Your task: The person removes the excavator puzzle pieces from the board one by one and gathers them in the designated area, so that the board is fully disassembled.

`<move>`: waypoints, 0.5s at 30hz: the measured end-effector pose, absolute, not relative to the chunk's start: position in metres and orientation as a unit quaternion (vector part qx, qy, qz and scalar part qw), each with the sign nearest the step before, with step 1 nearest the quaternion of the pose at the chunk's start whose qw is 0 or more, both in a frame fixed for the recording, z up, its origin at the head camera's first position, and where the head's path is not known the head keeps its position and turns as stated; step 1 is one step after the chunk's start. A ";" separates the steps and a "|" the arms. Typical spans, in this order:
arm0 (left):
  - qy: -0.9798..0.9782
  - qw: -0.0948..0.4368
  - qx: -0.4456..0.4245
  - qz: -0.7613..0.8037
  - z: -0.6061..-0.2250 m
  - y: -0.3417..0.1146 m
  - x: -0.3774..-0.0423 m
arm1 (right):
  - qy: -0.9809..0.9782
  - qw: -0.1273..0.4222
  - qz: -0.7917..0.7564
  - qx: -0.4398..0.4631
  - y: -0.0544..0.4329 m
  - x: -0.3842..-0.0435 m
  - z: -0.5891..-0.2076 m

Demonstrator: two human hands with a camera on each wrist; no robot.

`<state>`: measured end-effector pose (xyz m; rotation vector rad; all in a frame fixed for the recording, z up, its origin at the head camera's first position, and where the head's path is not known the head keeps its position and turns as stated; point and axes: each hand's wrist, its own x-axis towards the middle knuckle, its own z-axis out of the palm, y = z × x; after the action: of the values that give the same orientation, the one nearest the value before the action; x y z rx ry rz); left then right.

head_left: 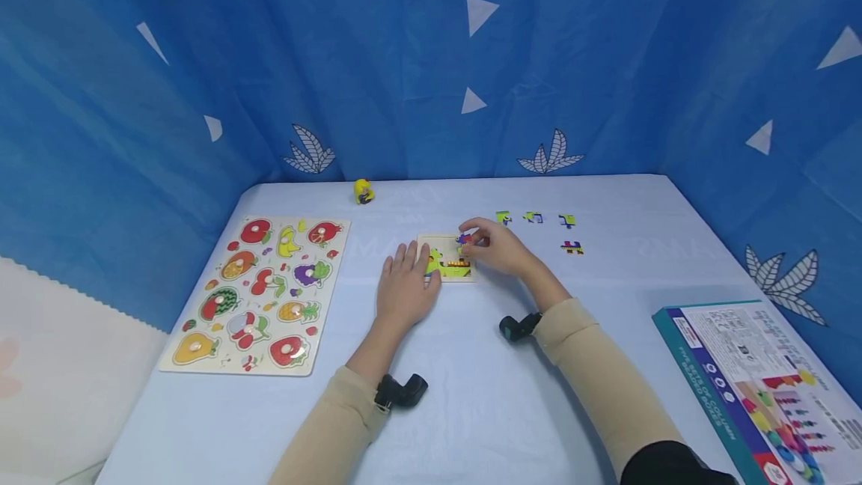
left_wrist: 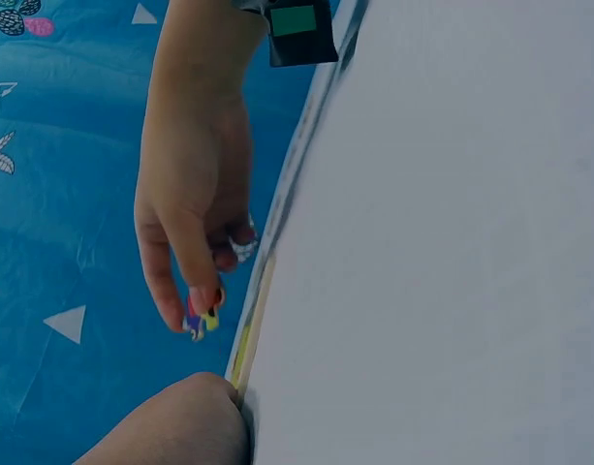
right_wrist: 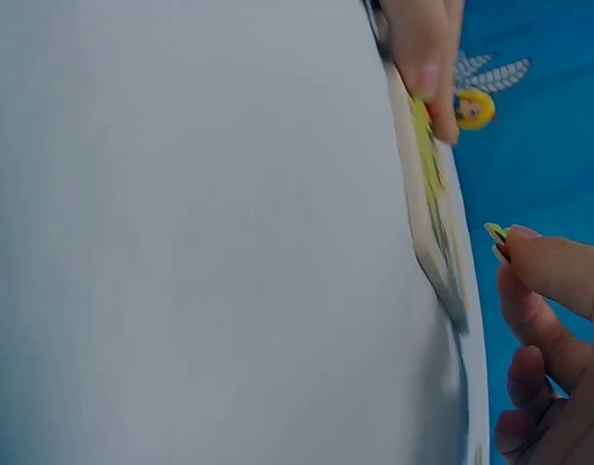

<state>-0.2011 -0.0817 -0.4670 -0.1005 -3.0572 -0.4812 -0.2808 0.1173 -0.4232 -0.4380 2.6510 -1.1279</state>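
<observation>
A small wooden jigsaw board [head_left: 441, 240] lies mid-table, with green and yellow pieces [head_left: 456, 269] fitted in its lower part. My left hand [head_left: 405, 287] is spread flat, its fingers resting over the board's left edge. At the upper right of the board, my right hand [head_left: 498, 247] pinches a colourful jigsaw piece [left_wrist: 202, 318] between thumb and fingertips. In the right wrist view that piece [right_wrist: 497, 232] shows edge-on, above the board's surface. Loose jigsaw pieces lie beyond and right of the right hand, among them a green one [head_left: 567, 221] and a purple-red one [head_left: 572, 248].
A large fruit peg-puzzle board [head_left: 232, 367] lies on the left of the white table. Near the back edge stands a small yellow-haired figurine [head_left: 364, 191]. A teal-edged toy box [head_left: 714, 388] occupies the front right. Blue curtain [head_left: 404, 58] surrounds the table's back and sides.
</observation>
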 end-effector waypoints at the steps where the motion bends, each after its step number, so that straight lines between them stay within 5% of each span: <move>1: -0.987 0.024 -0.032 -0.157 -0.467 -0.082 -0.201 | 0.904 0.112 -0.386 -0.144 0.123 -0.281 -0.422; 15: -0.985 0.028 -0.033 -0.166 -0.468 -0.082 -0.200 | 0.919 0.096 -0.377 -0.068 0.209 -0.284 -0.422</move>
<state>-0.2005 -0.0817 -0.4677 -0.1010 -3.0404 -0.5107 -0.2840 0.2091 -0.4218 -0.2025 2.7230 -1.1165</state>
